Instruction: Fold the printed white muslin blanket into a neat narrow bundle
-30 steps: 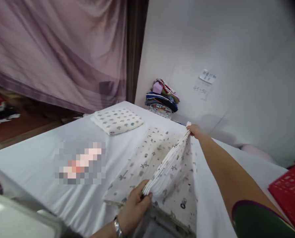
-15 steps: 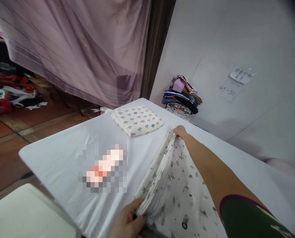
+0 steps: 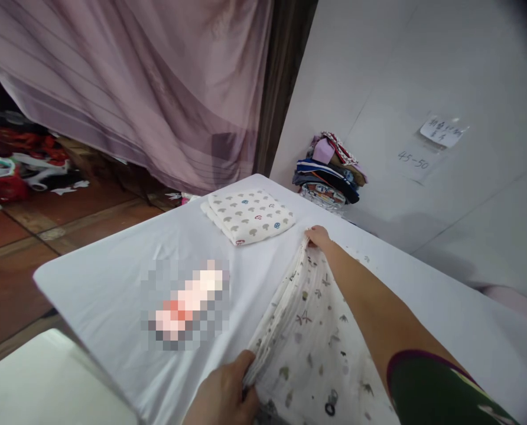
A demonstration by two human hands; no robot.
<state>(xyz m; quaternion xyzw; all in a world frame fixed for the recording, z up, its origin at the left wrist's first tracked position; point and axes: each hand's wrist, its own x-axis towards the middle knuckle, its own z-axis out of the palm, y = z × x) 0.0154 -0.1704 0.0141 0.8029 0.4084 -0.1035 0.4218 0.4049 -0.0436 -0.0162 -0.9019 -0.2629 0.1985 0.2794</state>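
Observation:
A thin white cloth with a small plant-like print is stretched over the white-covered table. My left hand is closed on its gathered near edge at the bottom centre. Farther away, my right hand pinches the far corner of the same edge, with the arm reaching in from the right. Between the hands the edge lies in several narrow layers. A folded white cloth with a grey mushroom print lies beyond, left of my right hand. A blurred-out pinkish object lies left of the stretched cloth.
Piled folded clothes stand behind the table against the grey wall, which bears a handwritten label. A pink curtain hangs at the back left. A pale surface is at the lower left; a red basket stands on the floor.
The gathered edge between my hands is flatter and its layers lie closer together. My right hand has shifted slightly left. The view has turned a little. Both hands still hold the cloth.

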